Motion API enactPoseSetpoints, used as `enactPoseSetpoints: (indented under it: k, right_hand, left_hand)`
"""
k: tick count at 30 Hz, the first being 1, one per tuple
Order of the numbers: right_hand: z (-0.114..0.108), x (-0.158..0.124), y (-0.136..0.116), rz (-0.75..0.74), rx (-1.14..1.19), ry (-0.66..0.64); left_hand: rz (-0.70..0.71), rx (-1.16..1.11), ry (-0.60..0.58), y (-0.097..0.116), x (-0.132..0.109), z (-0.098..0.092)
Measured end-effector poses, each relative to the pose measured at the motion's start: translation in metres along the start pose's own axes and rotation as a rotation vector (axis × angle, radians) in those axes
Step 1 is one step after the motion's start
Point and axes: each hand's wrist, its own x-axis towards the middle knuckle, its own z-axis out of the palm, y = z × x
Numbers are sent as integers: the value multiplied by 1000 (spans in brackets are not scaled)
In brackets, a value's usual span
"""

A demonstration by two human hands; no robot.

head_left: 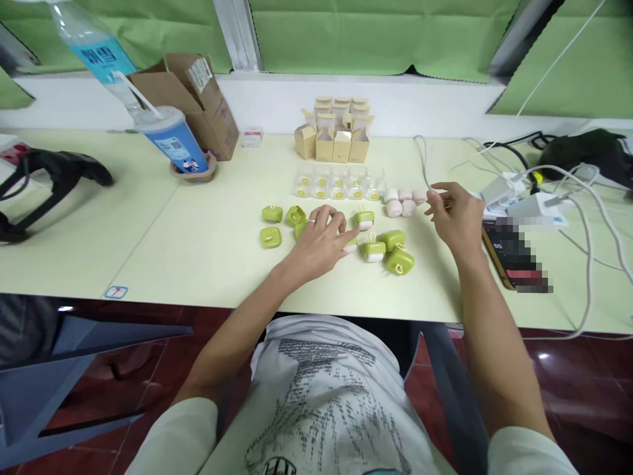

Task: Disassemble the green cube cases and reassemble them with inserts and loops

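Observation:
My left hand (321,241) rests palm down on the pale table (198,257) among several small green square cases (271,237). Its fingers are spread and its fingertips touch a green case with a white base (364,218). More green cases (399,261) lie just to its right. My right hand (455,214) hovers above the table with its fingers loosely curled and apart, holding nothing I can see. It is right beside a cluster of small pink-white round pieces (401,201).
A row of clear plastic trays with yellow dots (339,183) lies behind the green cases. Small tan cartons (336,132) stand farther back. A blue cup with a straw (173,142), a brown cardboard box (202,99), white cables (568,191) and a dark device (514,254) are around.

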Motion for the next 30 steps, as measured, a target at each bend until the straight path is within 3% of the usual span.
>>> enactPoseSetpoints:
  k: [3, 8, 11, 14, 17, 21, 30]
  right_hand:
    - [-12, -8, -19, -43, 60, 33]
    - [-30, -40, -78, -136, 228, 78]
    - [-24, -59, -108, -193, 336, -34]
    - [0, -72, -126, -290, 398, -169]
    - [24, -78, -132, -420, 393, -180]
    - [29, -77, -127, -581, 301, -139]
    - [7, -65, -114, -847, 261, -413]
  left_hand:
    - [21, -25, 2, 1, -2, 2]
    - [18, -135, 7, -4, -4, -1]
    - [-14, -263, 237, -11, -3, -6]
    - [-21, -386, 519, -13, -2, -8]
    - [-26, -394, 619, -12, -1, -7]
    - [71, -411, 541, -14, -3, -10]
    - [195, -334, 212, -10, -11, -28]
